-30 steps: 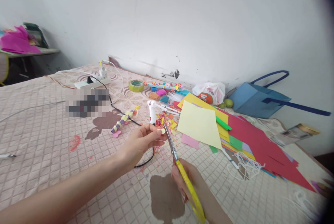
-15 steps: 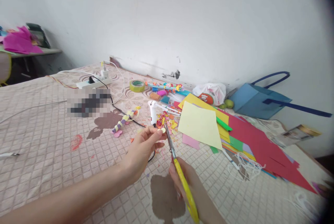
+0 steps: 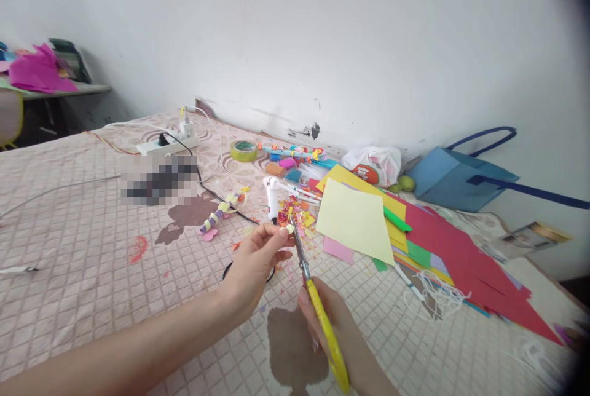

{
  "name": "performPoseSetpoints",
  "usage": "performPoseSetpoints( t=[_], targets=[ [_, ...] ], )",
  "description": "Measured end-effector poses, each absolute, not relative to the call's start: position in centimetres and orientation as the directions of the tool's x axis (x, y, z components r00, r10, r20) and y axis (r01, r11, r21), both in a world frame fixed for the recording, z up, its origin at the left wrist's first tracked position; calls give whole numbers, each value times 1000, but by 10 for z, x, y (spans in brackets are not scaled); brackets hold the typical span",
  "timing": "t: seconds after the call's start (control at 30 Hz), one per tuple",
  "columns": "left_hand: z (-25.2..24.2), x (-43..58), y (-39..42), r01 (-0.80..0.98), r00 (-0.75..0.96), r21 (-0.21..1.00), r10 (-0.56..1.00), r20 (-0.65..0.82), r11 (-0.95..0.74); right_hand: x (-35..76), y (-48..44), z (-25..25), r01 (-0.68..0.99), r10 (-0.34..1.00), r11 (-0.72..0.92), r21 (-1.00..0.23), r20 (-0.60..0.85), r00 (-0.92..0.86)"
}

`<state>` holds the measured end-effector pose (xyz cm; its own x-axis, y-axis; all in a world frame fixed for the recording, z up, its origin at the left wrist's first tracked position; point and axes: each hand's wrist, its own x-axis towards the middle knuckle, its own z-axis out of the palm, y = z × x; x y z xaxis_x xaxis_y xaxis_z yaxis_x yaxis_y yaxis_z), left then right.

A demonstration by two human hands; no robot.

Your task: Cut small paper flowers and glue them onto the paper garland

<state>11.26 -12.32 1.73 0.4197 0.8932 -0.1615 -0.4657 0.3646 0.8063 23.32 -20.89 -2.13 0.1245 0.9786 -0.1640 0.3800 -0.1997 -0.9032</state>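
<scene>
Between thumb and fingers, my left hand [image 3: 251,264] pinches a small pale yellow piece of paper [image 3: 290,229]. My right hand [image 3: 329,313] is closed around a pair of yellow-handled scissors [image 3: 326,328]. The metal blades point away from me, their tips right beside the paper piece. Whether they touch its edge, I cannot tell. Just beyond the tips lies a heap of small colourful paper scraps [image 3: 299,211]. A white glue gun [image 3: 271,196] stands behind my left fingertips. To the left, a purple stick wrapped with yellow paper [image 3: 221,211] lies on the tablecloth.
Pale yellow paper [image 3: 354,217] tops coloured sheets, with red paper [image 3: 442,254] further right. White string [image 3: 442,294] lies before them. Green tape [image 3: 244,150], a power strip [image 3: 166,145] with cords and a blurred dark object [image 3: 159,181] are further back. A blue bag [image 3: 463,178] stands right.
The view has shifted very slightly, so everything sits a little further right. Both hands keep their holds; the scissors' handles look slightly closer together.
</scene>
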Motion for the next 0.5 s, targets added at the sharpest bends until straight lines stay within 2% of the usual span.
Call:
performPoseSetpoints(
  t=[0.5],
  targets=[
    [19,113,-124,-464,398,811,902,-169,357,232,-211,-19,401,976,-213,-891,-172,135]
  ],
)
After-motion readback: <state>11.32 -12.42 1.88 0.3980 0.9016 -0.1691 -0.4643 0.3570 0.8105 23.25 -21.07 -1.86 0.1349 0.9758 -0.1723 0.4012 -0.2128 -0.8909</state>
